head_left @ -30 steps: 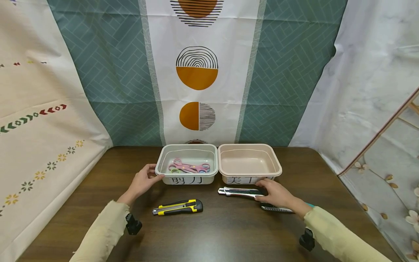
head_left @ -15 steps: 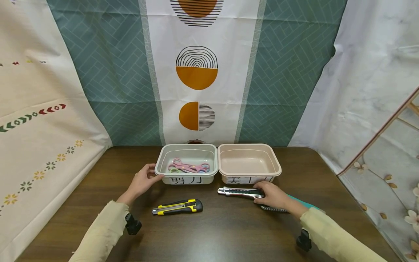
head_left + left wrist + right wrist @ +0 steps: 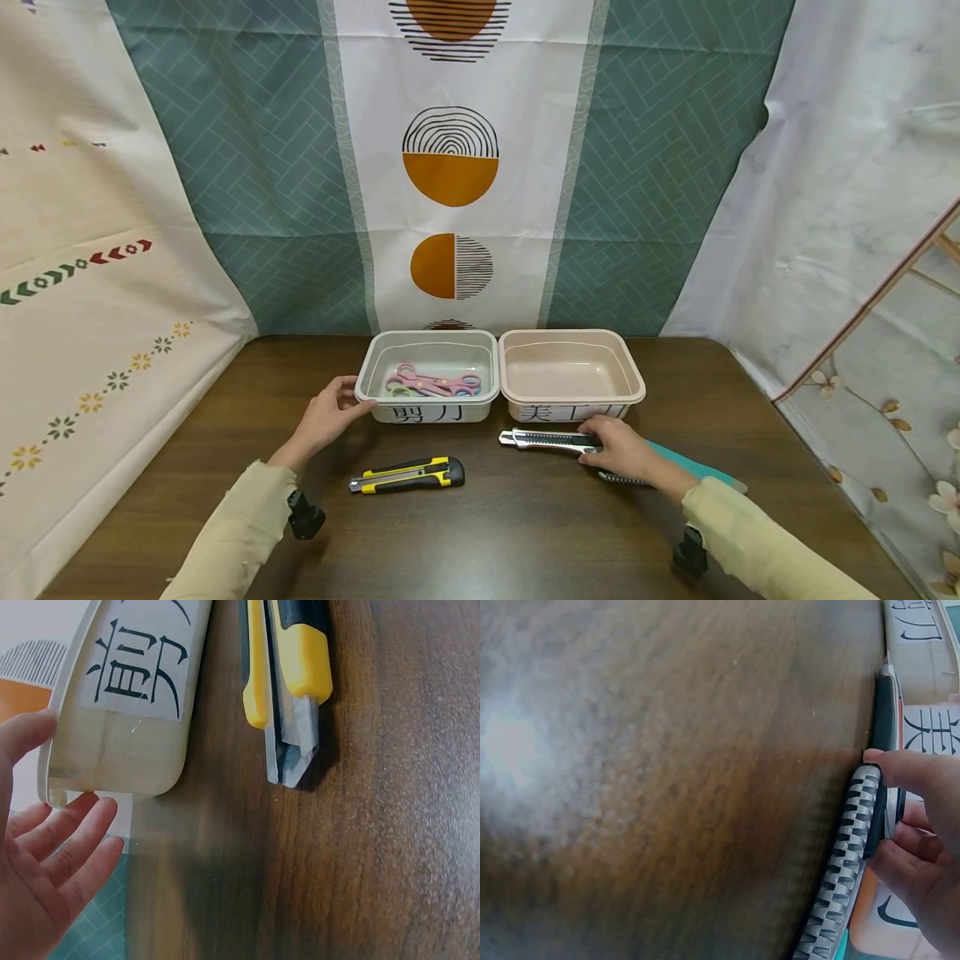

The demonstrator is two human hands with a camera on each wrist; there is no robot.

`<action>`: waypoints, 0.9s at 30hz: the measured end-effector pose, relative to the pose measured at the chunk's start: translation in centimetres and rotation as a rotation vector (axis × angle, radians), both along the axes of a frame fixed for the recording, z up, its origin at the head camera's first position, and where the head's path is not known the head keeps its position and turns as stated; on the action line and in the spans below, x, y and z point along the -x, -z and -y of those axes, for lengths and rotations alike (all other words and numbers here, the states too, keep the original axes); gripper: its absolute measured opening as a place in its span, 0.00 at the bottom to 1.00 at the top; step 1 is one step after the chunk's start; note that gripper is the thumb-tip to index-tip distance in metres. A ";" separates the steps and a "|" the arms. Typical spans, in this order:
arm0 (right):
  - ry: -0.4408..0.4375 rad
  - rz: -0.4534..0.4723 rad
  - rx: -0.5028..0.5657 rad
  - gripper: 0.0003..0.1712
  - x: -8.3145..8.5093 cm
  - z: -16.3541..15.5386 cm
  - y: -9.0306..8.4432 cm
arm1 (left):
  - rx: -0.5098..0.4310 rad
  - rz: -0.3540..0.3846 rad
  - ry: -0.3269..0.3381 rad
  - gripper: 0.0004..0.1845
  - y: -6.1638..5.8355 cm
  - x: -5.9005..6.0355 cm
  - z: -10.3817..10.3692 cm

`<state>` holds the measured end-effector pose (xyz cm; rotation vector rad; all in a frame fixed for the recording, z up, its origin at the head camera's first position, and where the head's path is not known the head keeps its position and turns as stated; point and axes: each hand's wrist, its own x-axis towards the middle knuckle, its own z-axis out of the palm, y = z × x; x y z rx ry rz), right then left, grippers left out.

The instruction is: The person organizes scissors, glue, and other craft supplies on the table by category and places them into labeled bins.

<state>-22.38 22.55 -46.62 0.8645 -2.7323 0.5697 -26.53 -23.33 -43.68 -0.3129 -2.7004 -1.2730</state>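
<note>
My left hand (image 3: 324,418) holds the front left corner of a grey-green plastic box (image 3: 491,392), thumb on the rim and fingers at its side. Inside lie pink and green scissors (image 3: 442,385). Below that hand rests a yellow-and-black utility knife (image 3: 408,475). With thumb and fingers, my right hand (image 3: 618,450) grips the handle end of a silver-and-black utility knife (image 3: 551,440), whose tip points left. Under and behind this hand lie a ridged silver strip (image 3: 844,859) and a teal flat piece (image 3: 693,467), both partly hidden.
A pink plastic box (image 3: 637,392) with a labelled front stands against the grey-green one, just beyond the silver knife. Behind the brown table (image 3: 495,542) hangs a patterned curtain (image 3: 630,208); pale cloths cover both sides.
My right hand has shifted slightly left along the silver knife, uncovering more of the teal piece. The knife and my left hand stay about where they were.
</note>
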 end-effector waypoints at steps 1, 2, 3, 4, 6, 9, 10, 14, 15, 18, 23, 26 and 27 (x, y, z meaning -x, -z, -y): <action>0.006 0.011 -0.006 0.20 0.0 0.0 -0.1 | 0.001 -0.002 0.000 0.31 0.0 0.0 0.0; 0.010 0.016 -0.010 0.20 0.0 0.0 -0.1 | 0.002 -0.002 -0.002 0.31 0.0 0.0 0.0; 0.011 0.020 -0.012 0.20 -0.1 0.0 -0.2 | 0.003 -0.001 -0.002 0.31 0.0 0.0 0.0; 0.011 0.021 -0.013 0.20 -0.1 0.0 -0.3 | 0.005 -0.001 -0.001 0.31 0.0 0.0 0.0; 0.010 0.017 -0.013 0.20 -0.2 0.1 -0.3 | 0.010 0.004 -0.003 0.31 0.0 0.0 0.0; 0.009 0.010 -0.009 0.20 -0.2 0.1 -0.3 | 0.008 0.008 -0.002 0.31 0.0 0.0 0.0; 0.008 0.010 -0.008 0.21 -0.3 0.1 -0.3 | 0.007 0.008 0.000 0.32 0.1 0.1 0.0; 0.020 0.013 -0.014 0.22 -0.3 0.1 -0.4 | 0.002 0.009 0.003 0.32 0.1 0.2 0.1; 0.022 0.012 -0.018 0.22 -0.3 0.1 -0.4 | 0.003 0.010 0.004 0.32 0.1 0.2 0.1; 0.025 -0.002 -0.028 0.22 -0.4 0.1 -0.4 | 0.002 0.008 0.002 0.32 0.0 0.1 0.0; 0.017 -0.027 -0.031 0.21 -0.4 0.1 -0.5 | 0.005 0.000 -0.003 0.31 0.0 0.0 0.0; 0.022 -0.042 -0.029 0.21 -0.4 0.1 -0.5 | 0.004 0.001 0.003 0.32 0.0 0.0 0.0; 0.025 -0.048 -0.030 0.21 -0.4 0.2 -0.5 | 0.002 0.003 0.006 0.32 0.0 0.0 0.0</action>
